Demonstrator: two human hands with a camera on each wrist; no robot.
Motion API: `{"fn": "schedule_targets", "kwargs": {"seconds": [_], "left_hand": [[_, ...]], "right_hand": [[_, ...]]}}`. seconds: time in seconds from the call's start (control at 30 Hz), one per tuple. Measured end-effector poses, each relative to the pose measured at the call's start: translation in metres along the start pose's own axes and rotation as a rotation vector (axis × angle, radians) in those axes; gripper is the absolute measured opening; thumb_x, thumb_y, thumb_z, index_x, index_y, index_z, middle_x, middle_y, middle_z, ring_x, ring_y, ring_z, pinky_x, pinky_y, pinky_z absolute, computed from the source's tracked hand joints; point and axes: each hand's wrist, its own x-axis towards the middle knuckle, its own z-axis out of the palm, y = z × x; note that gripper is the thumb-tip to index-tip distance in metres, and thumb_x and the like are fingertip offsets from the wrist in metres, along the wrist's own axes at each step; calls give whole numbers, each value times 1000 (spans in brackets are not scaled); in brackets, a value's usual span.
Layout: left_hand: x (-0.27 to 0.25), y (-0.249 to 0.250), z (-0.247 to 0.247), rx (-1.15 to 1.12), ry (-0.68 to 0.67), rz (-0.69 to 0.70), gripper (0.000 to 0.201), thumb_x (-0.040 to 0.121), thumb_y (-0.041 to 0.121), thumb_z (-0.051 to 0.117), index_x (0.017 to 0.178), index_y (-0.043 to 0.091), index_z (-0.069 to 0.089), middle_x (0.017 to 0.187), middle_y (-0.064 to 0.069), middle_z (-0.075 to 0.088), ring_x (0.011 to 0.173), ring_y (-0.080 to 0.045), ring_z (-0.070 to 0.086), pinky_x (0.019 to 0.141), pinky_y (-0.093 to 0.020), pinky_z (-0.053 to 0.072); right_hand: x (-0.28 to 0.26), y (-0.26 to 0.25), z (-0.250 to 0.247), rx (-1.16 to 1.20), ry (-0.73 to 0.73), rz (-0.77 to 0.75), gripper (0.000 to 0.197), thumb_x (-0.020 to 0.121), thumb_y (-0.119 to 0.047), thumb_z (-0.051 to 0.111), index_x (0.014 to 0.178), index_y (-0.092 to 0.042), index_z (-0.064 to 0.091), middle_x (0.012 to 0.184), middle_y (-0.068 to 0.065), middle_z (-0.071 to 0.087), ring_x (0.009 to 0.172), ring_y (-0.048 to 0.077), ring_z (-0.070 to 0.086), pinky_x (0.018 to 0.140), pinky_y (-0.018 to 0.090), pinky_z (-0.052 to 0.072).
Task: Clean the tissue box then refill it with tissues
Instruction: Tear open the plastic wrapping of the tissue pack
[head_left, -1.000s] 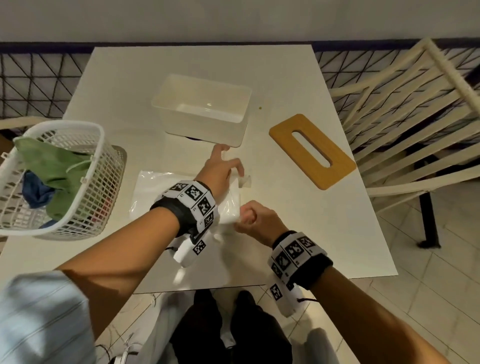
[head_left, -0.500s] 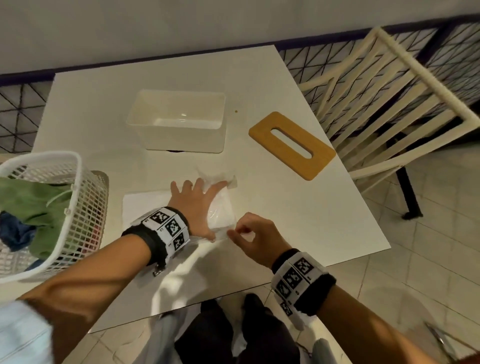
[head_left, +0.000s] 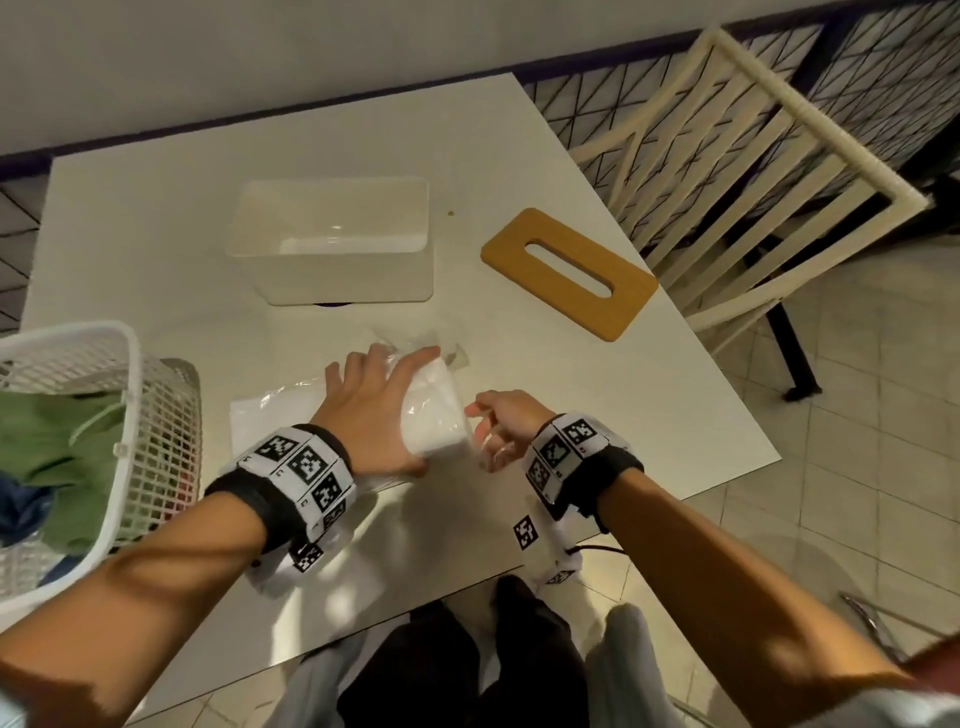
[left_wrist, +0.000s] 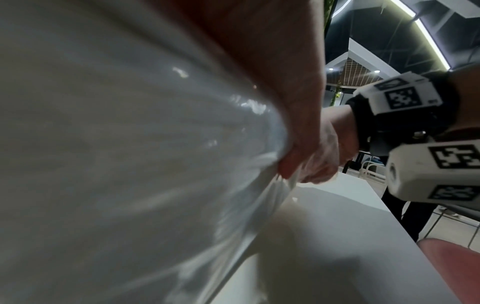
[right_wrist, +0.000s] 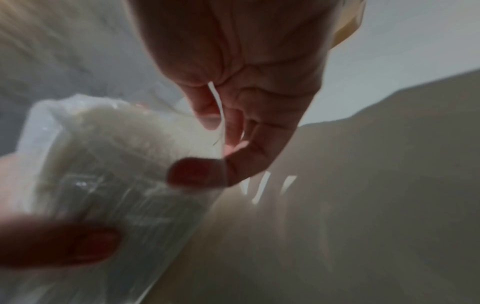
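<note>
Left hand (head_left: 371, 410) clamped around a white tissue pack in clear plastic wrap (head_left: 434, 413), near the white table's (head_left: 649, 415) front edge. Right hand (head_left: 506, 423) pinches the wrap's loose end, just beside the pack. The open white plastic tissue box (head_left: 332, 239) stands toward the far edge. Its slotted wooden lid (head_left: 569, 273) lies flat by the right edge, apart from the box. A white mesh basket (head_left: 124, 415) of cloths overhangs the left edge.

a white table (head_left: 571, 395) on pale tiled floor (head_left: 857, 426), slatted cream chair (head_left: 737, 150) beside it.
</note>
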Motion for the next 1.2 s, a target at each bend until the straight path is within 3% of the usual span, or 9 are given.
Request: {"fn": "schedule_targets", "kwargs": {"seconds": [0.1,0.2,0.37,0.53,0.67,0.77,0.93,1.1,1.2], "left_hand": [[-2,0,-1,-17,6,9,121,45,53,77,144,35,9,137,-14,25,122,-33,28,109,-48,21],[-5,-1,-3,-33,16,10,122,46,53,78,144,34,9,138,-14,25,122,-33,28,109,-47,19],[-6,-3,-4,-60,39,6,121,46,53,78,145,33,11,138,-14,25,122,-32,27,110,-46,18],[-8,-3,-6,-20,60,24,119,45,57,77,144,32,16,136,-14,29,120,-32,31,108,-44,21],[-9,-5,-7,-15,90,29,117,39,61,69,142,32,21,133,-17,35,116,-34,35,106,-47,25],[-8,-5,-4,-23,142,43,113,36,61,67,134,36,17,127,-18,40,111,-36,39,102,-48,29],[-9,-4,-3,-45,167,40,107,36,65,56,131,36,15,121,-18,43,109,-37,42,101,-48,32],[-8,-2,-2,-58,170,47,108,38,59,66,130,36,15,121,-19,43,108,-35,40,100,-48,31],[-7,0,0,-60,167,53,109,38,59,67,130,37,14,121,-20,43,108,-34,38,102,-52,30]], "right_hand": [[4,-6,1,-84,31,-2,31,94,-24,35,110,-4,53,60,12,53,43,22,48,42,23,41],[5,-12,4,-176,87,-45,30,94,-30,36,97,-6,54,65,11,54,45,23,49,44,25,41],[9,-11,7,-307,137,-158,4,85,-12,45,83,-15,46,70,7,53,47,19,45,42,24,33],[18,-6,3,-410,148,-171,21,80,5,49,78,-15,44,69,5,50,49,17,41,45,26,33],[22,-1,3,-490,143,-179,38,82,7,46,60,-23,46,61,-3,44,54,11,39,49,19,32],[24,0,3,-500,127,-166,36,82,6,44,55,-18,47,59,0,45,54,13,41,53,21,35],[27,-4,2,-495,136,-166,32,79,5,43,54,-14,45,57,8,42,51,21,40,55,29,36],[29,-5,4,-526,136,-194,27,77,5,45,58,-14,48,73,13,51,72,23,48,67,30,39],[26,-10,5,-537,113,-230,19,81,0,42,71,-14,50,80,10,51,77,22,47,69,28,38]]}}
